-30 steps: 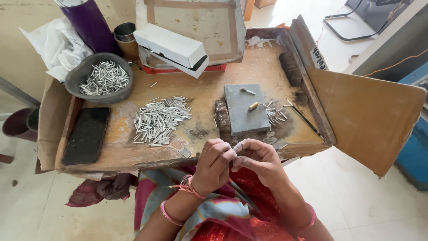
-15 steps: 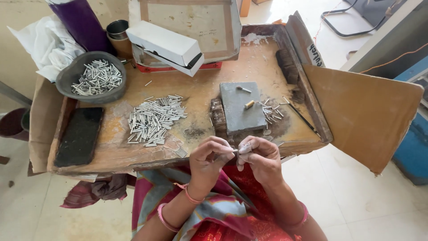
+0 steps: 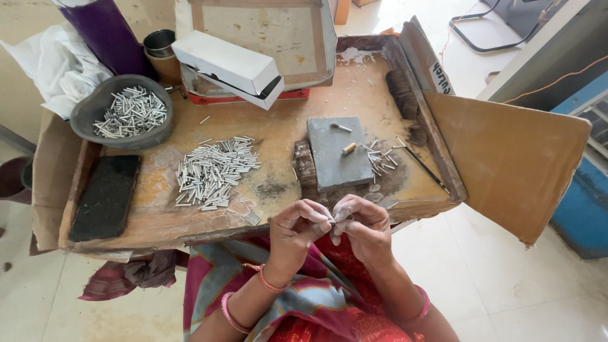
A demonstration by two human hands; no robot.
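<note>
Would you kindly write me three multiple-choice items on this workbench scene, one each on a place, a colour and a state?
1. Where does the flat black phone lie?
A. Left end of the wooden tray
B. On the grey stone slab
C. Inside the round grey bowl

2. What colour is the tall cylindrical bottle?
A. Green
B. Purple
C. Orange

3. How are the hands placed?
A. Both flat on the tray
B. Far apart
C. Fingertips together at the tray's near edge

Answers: 1 A, it lies left of the loose pile of small silver tubes. 2 B, its body is purple. 3 C, left hand and right hand meet, pinching something small.
</note>
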